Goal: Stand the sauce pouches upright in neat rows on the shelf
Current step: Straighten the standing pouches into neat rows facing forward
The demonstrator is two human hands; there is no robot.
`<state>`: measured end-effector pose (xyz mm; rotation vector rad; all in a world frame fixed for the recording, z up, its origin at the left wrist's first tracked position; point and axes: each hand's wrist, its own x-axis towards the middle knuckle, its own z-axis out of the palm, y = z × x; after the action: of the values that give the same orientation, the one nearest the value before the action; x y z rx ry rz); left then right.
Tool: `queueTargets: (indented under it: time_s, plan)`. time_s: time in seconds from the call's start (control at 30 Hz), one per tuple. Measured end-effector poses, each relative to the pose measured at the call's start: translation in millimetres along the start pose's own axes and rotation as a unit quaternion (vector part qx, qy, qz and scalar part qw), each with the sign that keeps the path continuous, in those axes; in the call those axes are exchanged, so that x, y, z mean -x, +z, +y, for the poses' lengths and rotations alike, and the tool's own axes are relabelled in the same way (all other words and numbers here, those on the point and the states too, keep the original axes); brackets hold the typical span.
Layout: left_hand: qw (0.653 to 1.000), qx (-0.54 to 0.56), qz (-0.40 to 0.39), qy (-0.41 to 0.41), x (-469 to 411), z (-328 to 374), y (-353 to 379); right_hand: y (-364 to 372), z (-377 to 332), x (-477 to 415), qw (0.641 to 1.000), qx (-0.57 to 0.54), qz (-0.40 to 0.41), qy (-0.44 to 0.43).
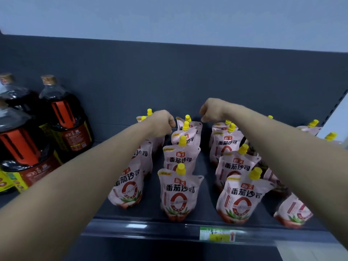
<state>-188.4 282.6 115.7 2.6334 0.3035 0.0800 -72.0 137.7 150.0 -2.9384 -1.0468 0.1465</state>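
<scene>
Pink sauce pouches with yellow caps stand in rows running front to back on the dark shelf. The middle row's front pouch is upright, and so is the front pouch of the row to its right. My left hand is curled at the top left corner of the middle row's rearmost pouch. My right hand is curled over that pouch's top right corner. My left forearm covers part of the leftmost row. The right forearm hides much of a fourth row, where a front pouch leans.
Large dark bottles with red handles stand at the left of the shelf. More pouches sit at the far right by the upright post. A price label is clipped to the front rail.
</scene>
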Motion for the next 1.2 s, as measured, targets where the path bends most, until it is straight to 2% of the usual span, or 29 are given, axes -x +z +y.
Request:
queueTargets:
  time_s: [0.37, 0.53, 0.6, 0.87, 1.07, 1.2]
  plan:
    - [0.995, -0.038, -0.095, -0.011, -51.6, -6.4, 28.3, 23.3, -2.5, -72.0, 0.996, 0.053, -0.068, -0.014]
    - [0.993, -0.070, -0.092, -0.021, -65.9, -9.4, 32.3, 37.3, 2.5, -92.3, 0.995, 0.015, -0.103, 0.004]
    - [0.993, -0.064, -0.096, -0.014, -67.6, -11.6, 30.1, 42.2, 3.8, -98.9, 0.995, 0.031, -0.094, 0.005]
    - [0.992, -0.081, -0.097, -0.019, -70.1, -19.7, 30.1, 48.0, -4.7, -109.4, 0.999, -0.041, -0.017, -0.008]
    - [0.993, -0.062, -0.104, -0.013, -68.5, -19.9, 30.3, 54.3, -3.7, -110.7, 0.998, -0.052, -0.008, -0.017]
    - [0.992, -0.066, -0.111, -0.002, -64.6, -17.9, 25.8, 47.8, -7.8, -99.8, 0.997, -0.061, -0.042, -0.024]
